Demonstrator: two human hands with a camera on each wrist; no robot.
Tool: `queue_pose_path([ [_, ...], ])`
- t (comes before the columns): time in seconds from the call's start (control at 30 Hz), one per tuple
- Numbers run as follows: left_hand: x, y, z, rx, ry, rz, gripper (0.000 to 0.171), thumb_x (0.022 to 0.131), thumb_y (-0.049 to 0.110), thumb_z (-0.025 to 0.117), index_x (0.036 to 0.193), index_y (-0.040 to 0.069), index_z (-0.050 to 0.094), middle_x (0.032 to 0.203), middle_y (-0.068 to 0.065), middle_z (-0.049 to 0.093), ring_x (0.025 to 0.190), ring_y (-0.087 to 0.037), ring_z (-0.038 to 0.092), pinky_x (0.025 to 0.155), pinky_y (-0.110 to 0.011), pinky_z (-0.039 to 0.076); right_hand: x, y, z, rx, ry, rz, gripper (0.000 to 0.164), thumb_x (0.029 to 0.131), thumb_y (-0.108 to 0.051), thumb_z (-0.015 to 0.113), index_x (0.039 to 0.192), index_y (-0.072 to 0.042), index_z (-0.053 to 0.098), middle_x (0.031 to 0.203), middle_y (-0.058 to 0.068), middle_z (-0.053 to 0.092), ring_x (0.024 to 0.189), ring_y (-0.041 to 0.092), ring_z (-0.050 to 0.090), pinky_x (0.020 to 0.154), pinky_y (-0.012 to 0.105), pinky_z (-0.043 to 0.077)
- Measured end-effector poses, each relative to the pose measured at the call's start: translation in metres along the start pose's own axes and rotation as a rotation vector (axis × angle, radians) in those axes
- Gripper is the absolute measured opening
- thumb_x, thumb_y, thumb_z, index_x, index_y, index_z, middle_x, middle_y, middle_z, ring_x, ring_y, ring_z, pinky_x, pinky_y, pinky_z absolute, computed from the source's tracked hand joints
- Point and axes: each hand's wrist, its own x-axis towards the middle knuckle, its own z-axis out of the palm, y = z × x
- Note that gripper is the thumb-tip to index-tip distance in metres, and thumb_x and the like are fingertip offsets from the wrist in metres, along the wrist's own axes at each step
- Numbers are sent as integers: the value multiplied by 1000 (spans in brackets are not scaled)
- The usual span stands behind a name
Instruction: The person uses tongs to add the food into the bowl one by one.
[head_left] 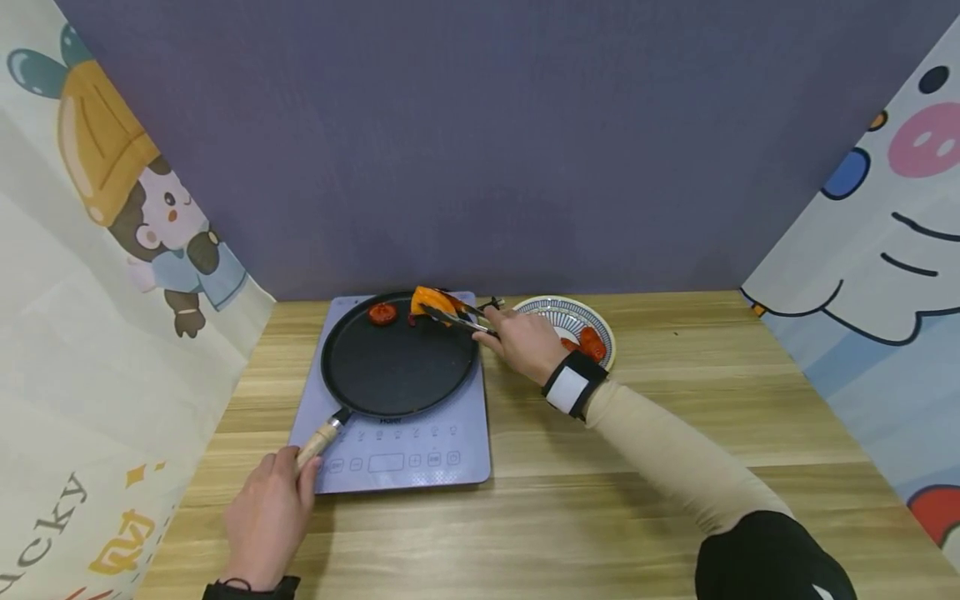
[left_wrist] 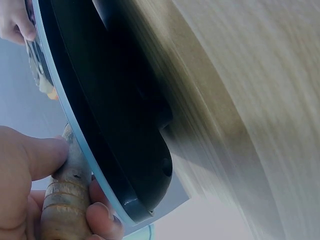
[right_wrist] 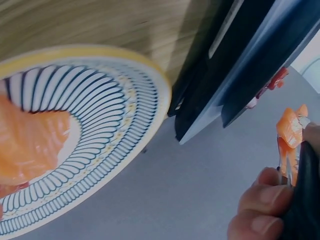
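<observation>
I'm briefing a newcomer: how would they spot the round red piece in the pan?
On the wooden table, a pale cooktop carries a black pan. Near the pan's far rim, left of centre, lies the round red piece. It's clear of the tongs, unlike the orange piece to its right.

On the near side of the plate [right_wrist: 107, 100] lay orange food [right_wrist: 30, 140]. Well apart from the plate, your right hand [right_wrist: 262, 210] gripped tongs [right_wrist: 289, 172] bearing an orange piece [right_wrist: 290, 129]. Between plate and hand showed the dark pan [right_wrist: 272, 67].
</observation>
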Motion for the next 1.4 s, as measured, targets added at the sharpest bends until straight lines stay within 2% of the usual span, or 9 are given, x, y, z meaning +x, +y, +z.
queue_pose_path([
  [0.23, 0, -2, 2, -2, 31, 22, 34, 90, 26, 66, 104, -4, 61, 73, -11, 54, 57, -24, 50, 42, -34, 31, 5, -13, 0, 13, -10, 5, 41, 95, -51, 52, 110, -13, 57, 73, 5, 59, 54, 22, 58, 46, 40, 45],
  [0.4, -1, -4, 3, -6, 53, 35, 34, 89, 26, 67, 103, -5, 62, 72, -11, 54, 56, -24, 50, 41, -34, 31, 7, -19, 2, 6, -11, -1, 44, 95, -52, 51, 116, -14, 59, 75, 2, 62, 54, 20, 58, 46, 38, 44],
  [0.57, -2, -4, 2, -11, 62, 42, 33, 89, 25, 67, 103, -5, 61, 72, -11, 54, 56, -24, 49, 41, -34, 31, 8, -24, 2, 1, -18, -6, 47, 95, -51, 51, 122, -13, 59, 82, 4, 66, 55, 19, 58, 46, 36, 44],
  [0.83, -2, -4, 1, -8, 65, 44, 34, 89, 26, 67, 103, -5, 62, 73, -12, 55, 57, -26, 51, 41, -35, 31, 13, -29, 5, 9, 11, -12, 44, 94, -52, 52, 117, -14, 59, 80, 5, 65, 60, 22, 61, 47, 38, 47],
  [1.07, -1, -3, 1, -5, 47, 23, 34, 89, 26, 67, 104, -4, 62, 74, -12, 55, 57, -24, 50, 41, -34, 31, 15, -35, 6, 27, 24, -32, 41, 95, -50, 53, 113, -13, 60, 74, 4, 61, 56, 20, 58, 45, 37, 45],
  [1.23, -1, -3, 1, -4, 45, 21, 35, 89, 27, 67, 104, -4, 62, 74, -11, 55, 56, -23, 48, 41, -33, 30, 18, -38, 6, 36, 14, -30, 39, 95, -50, 53, 110, -14, 58, 75, 4, 62, 59, 20, 59, 46, 38, 46],
  [1.4, 0, -2, 0, -9, 59, 38, 34, 89, 26, 68, 103, -5, 62, 74, -12, 55, 56, -23, 49, 40, -33, 30, 19, -41, 6, 28, 1, -30, 39, 95, -51, 51, 108, -15, 56, 69, 2, 57, 57, 19, 58, 47, 37, 45],
])
